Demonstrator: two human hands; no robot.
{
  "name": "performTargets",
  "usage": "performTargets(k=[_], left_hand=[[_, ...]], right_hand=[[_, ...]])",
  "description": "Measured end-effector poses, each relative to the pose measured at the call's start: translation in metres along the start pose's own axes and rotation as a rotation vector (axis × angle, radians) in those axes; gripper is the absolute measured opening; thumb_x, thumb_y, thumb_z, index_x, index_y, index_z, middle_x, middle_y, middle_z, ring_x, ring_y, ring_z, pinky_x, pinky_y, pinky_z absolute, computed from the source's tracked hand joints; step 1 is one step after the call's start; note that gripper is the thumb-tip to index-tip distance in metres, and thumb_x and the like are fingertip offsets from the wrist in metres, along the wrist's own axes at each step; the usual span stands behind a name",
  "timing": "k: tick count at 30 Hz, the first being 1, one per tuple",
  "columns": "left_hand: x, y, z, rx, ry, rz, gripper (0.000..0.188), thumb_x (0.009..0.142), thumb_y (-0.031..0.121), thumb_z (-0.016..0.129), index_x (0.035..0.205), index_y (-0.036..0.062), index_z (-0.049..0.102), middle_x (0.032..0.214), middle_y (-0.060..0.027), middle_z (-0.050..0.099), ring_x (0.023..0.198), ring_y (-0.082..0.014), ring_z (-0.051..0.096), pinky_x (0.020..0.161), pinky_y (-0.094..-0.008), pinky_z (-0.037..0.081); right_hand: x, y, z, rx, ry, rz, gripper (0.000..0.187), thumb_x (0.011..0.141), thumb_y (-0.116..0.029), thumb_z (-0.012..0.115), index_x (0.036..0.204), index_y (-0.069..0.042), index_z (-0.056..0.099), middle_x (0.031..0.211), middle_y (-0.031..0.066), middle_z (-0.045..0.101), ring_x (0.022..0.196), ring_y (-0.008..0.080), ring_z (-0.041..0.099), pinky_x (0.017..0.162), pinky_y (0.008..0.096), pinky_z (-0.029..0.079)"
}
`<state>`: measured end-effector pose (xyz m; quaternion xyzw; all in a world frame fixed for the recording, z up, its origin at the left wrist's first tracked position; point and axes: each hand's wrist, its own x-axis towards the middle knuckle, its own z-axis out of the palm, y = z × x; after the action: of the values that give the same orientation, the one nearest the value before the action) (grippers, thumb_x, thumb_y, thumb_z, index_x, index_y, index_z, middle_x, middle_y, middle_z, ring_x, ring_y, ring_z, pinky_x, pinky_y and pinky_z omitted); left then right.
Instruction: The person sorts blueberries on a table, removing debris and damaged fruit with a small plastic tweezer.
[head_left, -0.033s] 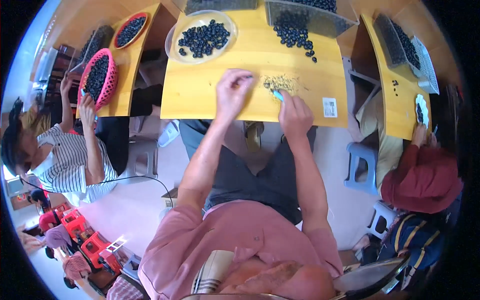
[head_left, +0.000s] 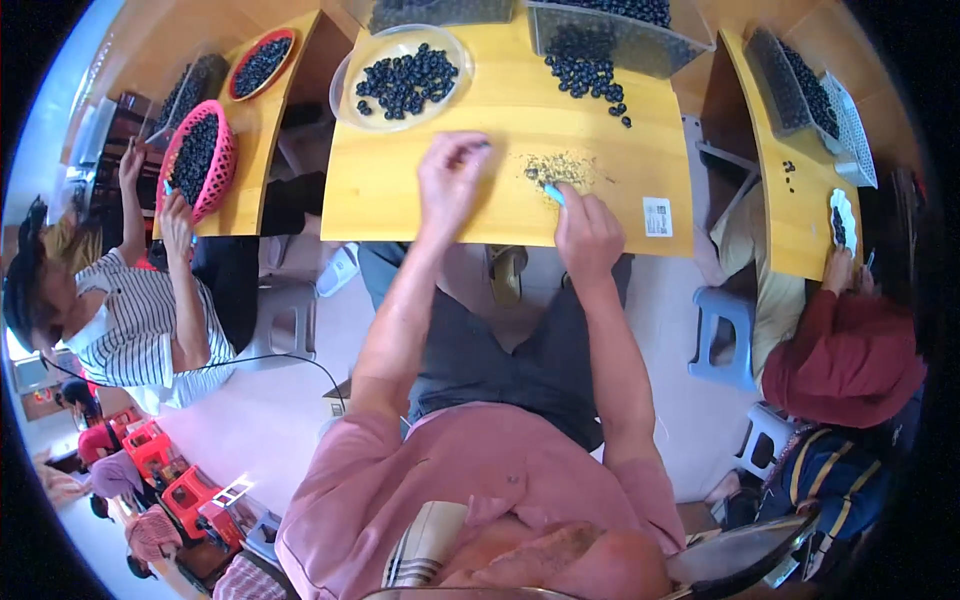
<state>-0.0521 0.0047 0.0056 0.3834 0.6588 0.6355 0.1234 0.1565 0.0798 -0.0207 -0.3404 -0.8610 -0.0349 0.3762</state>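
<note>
My left hand is raised over the middle of the yellow table. Its thumb and fingers are pinched together, with a small dark piece just showing at the tips. Closed around a small turquoise-handled tool is my right hand, near the table's front edge. The tool's tip is hard to make out; it points at a scatter of yellowish crumbs with dark bits among them. Small, round, shiny black pieces, like beads or berries, lie in a clear round dish at the far left.
At the back, more black pieces spill from a clear bin. A white label sits at the front right. Co-workers sit at side tables, with a pink basket on the left and a white basket on the right.
My left hand has shifted a little to the left, away from the crumbs, still pinched. My right hand with the turquoise tool has hardly moved.
</note>
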Motion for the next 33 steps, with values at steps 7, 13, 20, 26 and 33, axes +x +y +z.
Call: performTargets(k=[7, 13, 20, 26, 33], left_hand=[[0.114, 0.022, -0.034, 0.653, 0.095, 0.360, 0.040, 0.085, 0.002, 0.077, 0.124, 0.0054, 0.070, 0.117, -0.0177, 0.067, 0.103, -0.0307, 0.068, 0.083, -0.0394, 0.059], [0.108, 0.048, 0.094, 0.439, -0.521, 0.331, 0.023, 0.093, 0.012, 0.072, 0.114, 0.0051, 0.076, 0.109, -0.0205, 0.074, 0.098, -0.0341, 0.074, 0.089, -0.0435, 0.059], [0.095, 0.024, 0.188, 0.651, -0.691, 0.431, 0.024, 0.093, 0.018, 0.069, 0.109, -0.0001, 0.075, 0.109, -0.0247, 0.071, 0.105, -0.0414, 0.070, 0.095, -0.0493, 0.056], [0.091, 0.018, 0.191, 0.757, -0.734, 0.400, 0.020, 0.093, 0.017, 0.069, 0.104, 0.0021, 0.075, 0.106, -0.0235, 0.071, 0.104, -0.0419, 0.070, 0.094, -0.0502, 0.056], [0.099, 0.008, 0.138, 0.588, -0.642, 0.349, 0.022, 0.085, 0.010, 0.070, 0.104, 0.0045, 0.078, 0.104, -0.0230, 0.073, 0.097, -0.0391, 0.072, 0.091, -0.0468, 0.058]], right_hand=[[0.006, -0.005, -0.004, 0.095, 0.008, 0.021, 0.026, 0.082, -0.009, 0.072, 0.108, -0.013, 0.075, 0.078, 0.0041, 0.058, 0.072, 0.0239, 0.065, 0.064, 0.0388, 0.054], [0.006, 0.000, -0.005, 0.098, 0.044, 0.011, 0.021, 0.084, -0.011, 0.071, 0.104, -0.011, 0.075, 0.077, 0.0038, 0.057, 0.072, 0.0224, 0.065, 0.066, 0.0379, 0.055], [0.010, -0.006, -0.002, 0.140, 0.060, 0.014, 0.020, 0.082, -0.010, 0.071, 0.101, -0.010, 0.077, 0.076, 0.0041, 0.057, 0.072, 0.0228, 0.065, 0.065, 0.0378, 0.056], [0.007, -0.003, -0.003, 0.135, 0.079, 0.025, 0.018, 0.080, -0.009, 0.071, 0.098, -0.009, 0.078, 0.074, 0.0042, 0.057, 0.070, 0.0219, 0.065, 0.063, 0.0366, 0.056], [0.009, -0.004, -0.005, 0.135, 0.104, 0.003, 0.018, 0.079, -0.009, 0.072, 0.097, -0.010, 0.077, 0.074, 0.0035, 0.058, 0.069, 0.0219, 0.066, 0.062, 0.0361, 0.056]])
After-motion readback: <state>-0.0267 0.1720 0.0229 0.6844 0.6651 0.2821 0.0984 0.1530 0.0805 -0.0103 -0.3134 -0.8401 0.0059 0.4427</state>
